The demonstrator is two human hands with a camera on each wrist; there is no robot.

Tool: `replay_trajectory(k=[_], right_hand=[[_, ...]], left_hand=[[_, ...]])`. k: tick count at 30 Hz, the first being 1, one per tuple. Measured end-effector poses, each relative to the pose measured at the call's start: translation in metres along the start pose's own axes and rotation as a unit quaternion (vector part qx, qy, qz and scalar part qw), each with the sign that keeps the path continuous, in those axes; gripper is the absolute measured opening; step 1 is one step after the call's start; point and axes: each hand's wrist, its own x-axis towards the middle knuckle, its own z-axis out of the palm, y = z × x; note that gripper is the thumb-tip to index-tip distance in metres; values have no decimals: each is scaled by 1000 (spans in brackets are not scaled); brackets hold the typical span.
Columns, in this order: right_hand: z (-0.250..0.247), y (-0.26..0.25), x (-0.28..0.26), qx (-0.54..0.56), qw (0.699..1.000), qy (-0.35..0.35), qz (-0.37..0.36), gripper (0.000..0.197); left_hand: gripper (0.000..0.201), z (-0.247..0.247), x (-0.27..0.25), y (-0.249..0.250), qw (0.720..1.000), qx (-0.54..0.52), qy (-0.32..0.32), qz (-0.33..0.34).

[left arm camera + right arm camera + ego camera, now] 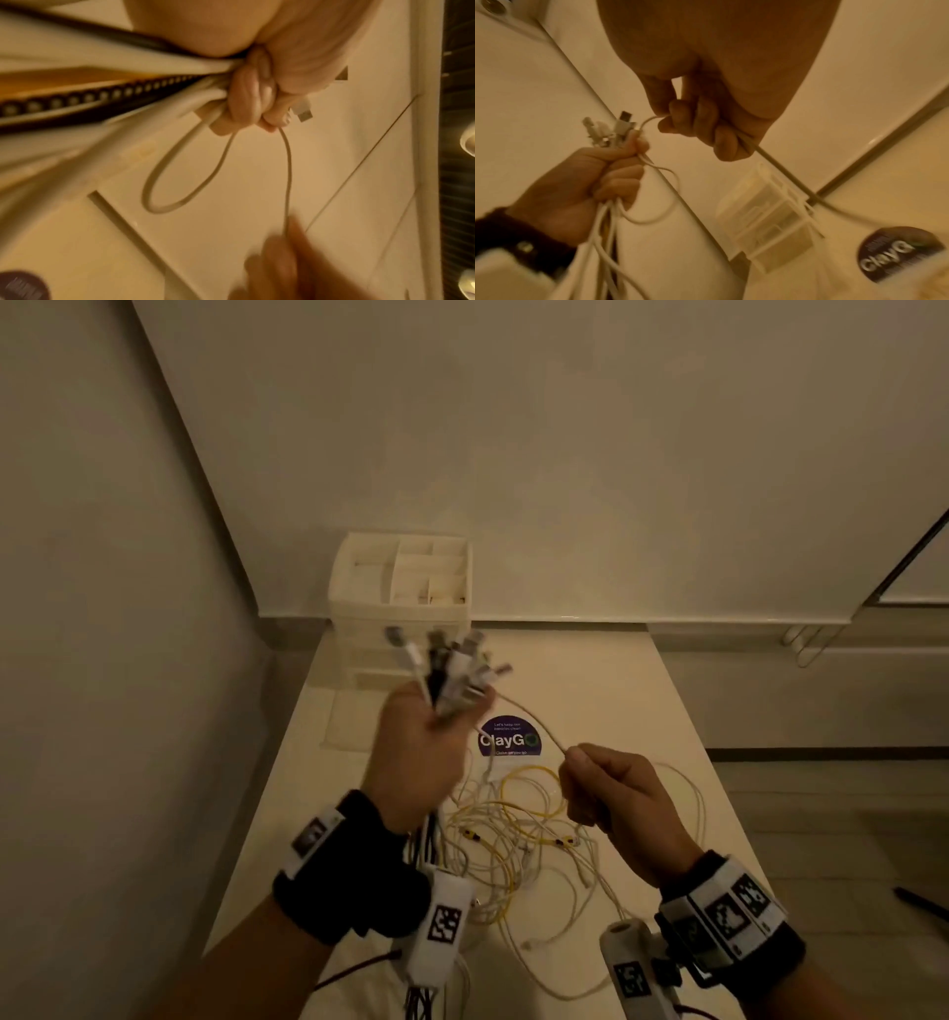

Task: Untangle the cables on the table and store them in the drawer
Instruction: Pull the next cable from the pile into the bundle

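My left hand (426,737) is raised above the table and grips a bundle of cable ends (452,667), white and black, with the plugs sticking up. In the left wrist view its curled fingers (246,97) clamp the bundle. My right hand (611,793) pinches a single white cable (534,719) that runs from the bundle to its fingers (687,119). Beneath both hands a tangle of white and yellow cables (518,834) lies on the table (642,711). A white drawer unit (400,603) stands at the table's far left corner, its bottom drawer (349,721) pulled out.
A round purple sticker (511,739) marks the table between the drawer unit and the tangle. Walls close in at the left and behind the table. The table's right edge drops to a tiled floor (821,814). A dark object (919,901) lies on the floor at right.
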Motion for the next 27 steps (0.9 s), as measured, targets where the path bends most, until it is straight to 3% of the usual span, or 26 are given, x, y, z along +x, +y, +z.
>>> replay_trajectory(k=[4,8,11,14,20,22,24,26,27], right_hand=[[-16,24,-13,-16,999,17,30,41],[-20,43,-23,-13,999,16,50,40],[-18,51,-27,-24,998,6,64,41],[-21,59,-35,-72,994,29,83,49],[-6,48,-45,-45,996,41,71,49],[1,34,-45,-31,998,31,53,48],[8,19,-44,-18,999,19,30,47],[16,3,-43,23,1000,6,8,52],[19,-4,-42,51,999,2,1,59]], left_hand=[[26,-36,22,4,989,-90,115,-4],[22,-57,23,4,983,-104,149,6],[42,-60,16,6,975,-122,186,6],[39,-76,16,6,962,-146,231,8],[26,-68,-9,10,965,81,249,22],[25,-47,-21,16,979,-2,202,24],[28,-25,-37,12,996,-72,55,-13],[11,-7,-54,0,989,87,-121,-2],[11,0,-61,-9,978,131,-161,-2]])
